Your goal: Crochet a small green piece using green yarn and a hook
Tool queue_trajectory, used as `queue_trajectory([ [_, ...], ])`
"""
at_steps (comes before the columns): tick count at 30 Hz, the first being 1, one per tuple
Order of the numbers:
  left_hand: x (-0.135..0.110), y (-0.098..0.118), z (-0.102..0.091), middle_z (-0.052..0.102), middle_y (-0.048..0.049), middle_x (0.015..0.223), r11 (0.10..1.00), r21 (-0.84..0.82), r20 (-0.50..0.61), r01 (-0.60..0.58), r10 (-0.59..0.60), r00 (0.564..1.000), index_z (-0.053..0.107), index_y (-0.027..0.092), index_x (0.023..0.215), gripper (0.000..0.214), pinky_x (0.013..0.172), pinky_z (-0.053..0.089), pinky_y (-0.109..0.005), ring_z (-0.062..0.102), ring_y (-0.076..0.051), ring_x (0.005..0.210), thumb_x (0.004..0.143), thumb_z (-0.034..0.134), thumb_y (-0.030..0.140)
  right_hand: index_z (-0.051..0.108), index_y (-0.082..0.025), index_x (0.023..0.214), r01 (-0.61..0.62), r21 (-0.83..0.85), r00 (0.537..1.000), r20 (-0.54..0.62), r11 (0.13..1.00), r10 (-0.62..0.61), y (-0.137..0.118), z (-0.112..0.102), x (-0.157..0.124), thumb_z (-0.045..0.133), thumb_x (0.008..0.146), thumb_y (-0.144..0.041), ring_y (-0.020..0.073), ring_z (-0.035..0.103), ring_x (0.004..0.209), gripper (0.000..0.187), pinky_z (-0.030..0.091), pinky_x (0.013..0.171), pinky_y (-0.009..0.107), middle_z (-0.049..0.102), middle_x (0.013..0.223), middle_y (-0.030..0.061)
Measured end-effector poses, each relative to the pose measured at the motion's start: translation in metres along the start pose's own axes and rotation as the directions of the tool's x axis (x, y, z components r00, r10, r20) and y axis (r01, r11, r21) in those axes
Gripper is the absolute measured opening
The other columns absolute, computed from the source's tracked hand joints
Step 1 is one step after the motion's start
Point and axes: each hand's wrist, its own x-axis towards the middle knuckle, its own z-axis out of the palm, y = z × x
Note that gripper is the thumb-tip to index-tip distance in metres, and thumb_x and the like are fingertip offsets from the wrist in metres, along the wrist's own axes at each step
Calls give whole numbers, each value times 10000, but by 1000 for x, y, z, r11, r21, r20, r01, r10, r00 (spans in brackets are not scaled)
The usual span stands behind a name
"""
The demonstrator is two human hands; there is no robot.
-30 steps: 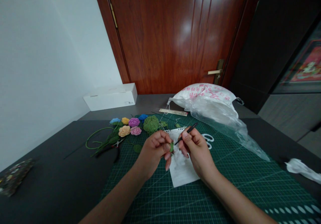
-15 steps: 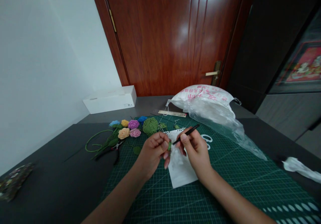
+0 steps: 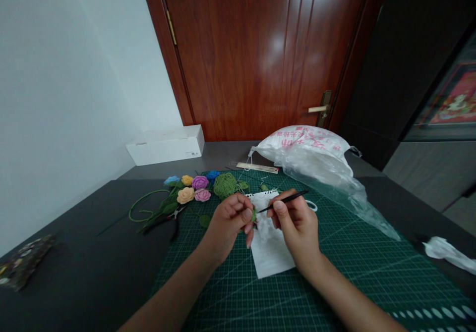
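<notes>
My left hand [image 3: 232, 220] pinches a small green crocheted piece [image 3: 254, 215] between thumb and fingers. Black pointed tweezers [image 3: 284, 200] are gripped in my right hand [image 3: 297, 223], their tip just right of the green piece. Under both hands lies a white sheet of paper [image 3: 273, 260], its top edge perforated, with a tuft of white stuffing [image 3: 265, 232] on it. Behind my left hand sit a ball of green yarn [image 3: 224, 186] and a green leaf [image 3: 204, 221]. White-handled scissors [image 3: 313, 205] lie partly hidden behind my right hand.
A green cutting mat [image 3: 349, 267] covers much of the dark table. Crocheted flowers [image 3: 186, 195] and black-handled pliers [image 3: 174, 218] lie left. A ruler [image 3: 257, 167], white box [image 3: 165, 146] and plastic bag of white filling [image 3: 308, 143] are at the back. A small packet [image 3: 26, 262] lies far left.
My right hand has drawn slightly right, and the tweezers have pulled back a little from the green piece. My left hand keeps its pinch. The whole view has shifted slightly.
</notes>
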Motion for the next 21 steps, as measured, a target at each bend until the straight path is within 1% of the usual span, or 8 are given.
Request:
queue_trajectory([
  [3, 0, 0, 1, 539, 55, 612, 1000, -3, 5, 1, -1, 1000, 626, 147, 799, 292, 336, 484, -193, 470, -71, 439, 761, 870, 303, 615, -228, 851, -59, 19, 998, 0, 998, 59, 2, 0, 1, 611, 972, -450, 129, 566, 470, 253, 435, 457, 245, 686, 622, -4],
  [5, -1, 0, 1, 541, 54, 614, 1000, -8, 7, 0, 0, 1000, 627, 147, 796, 296, 338, 486, -190, 472, -71, 444, 755, 874, 305, 602, -227, 840, -121, 92, 993, 6, 988, 121, 3, 2, 2, 629, 953, -496, 121, 549, 457, 293, 415, 445, 236, 678, 611, -11],
  [8, -2, 1, 2, 538, 55, 598, 1000, -14, 15, 6, -5, 1000, 631, 145, 804, 298, 341, 492, -190, 473, -74, 443, 754, 875, 309, 565, -229, 818, -229, 240, 973, 74, 944, 217, 3, 6, 4, 648, 926, -554, 102, 500, 412, 353, 388, 423, 220, 638, 564, -40],
  [11, -2, 1, 2, 553, 49, 597, 1000, -17, 23, 12, -12, 1000, 627, 146, 807, 303, 347, 497, -191, 475, -72, 439, 756, 872, 317, 526, -234, 800, -284, 289, 957, 141, 914, 253, 4, 10, 5, 613, 942, -568, 91, 440, 363, 374, 363, 395, 212, 587, 513, -67],
  [13, -2, 0, 1, 561, 46, 588, 1000, -18, 31, 17, -17, 999, 616, 150, 793, 312, 341, 493, -194, 475, -74, 427, 751, 871, 326, 512, -236, 796, -291, 279, 954, 159, 915, 255, 5, 13, 4, 588, 958, -557, 88, 425, 349, 368, 355, 388, 211, 585, 515, -69],
  [16, -3, -2, -1, 583, 36, 584, 999, -13, 43, 38, -37, 998, 604, 158, 783, 303, 329, 488, -203, 491, -86, 407, 747, 860, 316, 535, -236, 805, -272, 235, 958, 156, 933, 240, 7, 15, -1, 589, 959, -541, 98, 454, 369, 346, 362, 400, 219, 610, 545, -55],
  [19, -3, -6, -2, 617, 21, 629, 998, 6, 40, 60, -60, 997, 608, 159, 794, 268, 330, 483, -196, 518, -90, 406, 757, 844, 279, 599, -225, 750, -211, 160, 973, 132, 964, 191, 9, 14, -4, 670, 907, -519, 126, 532, 472, 341, 399, 474, 241, 635, 579, -20],
  [21, -3, -8, -1, 610, 25, 634, 998, 19, 35, 67, -67, 997, 612, 159, 800, 259, 328, 473, -189, 510, -83, 398, 772, 837, 284, 627, -219, 704, -173, 122, 979, 127, 977, 157, 10, 11, -3, 728, 863, -495, 145, 574, 551, 335, 425, 536, 257, 646, 603, -2],
])
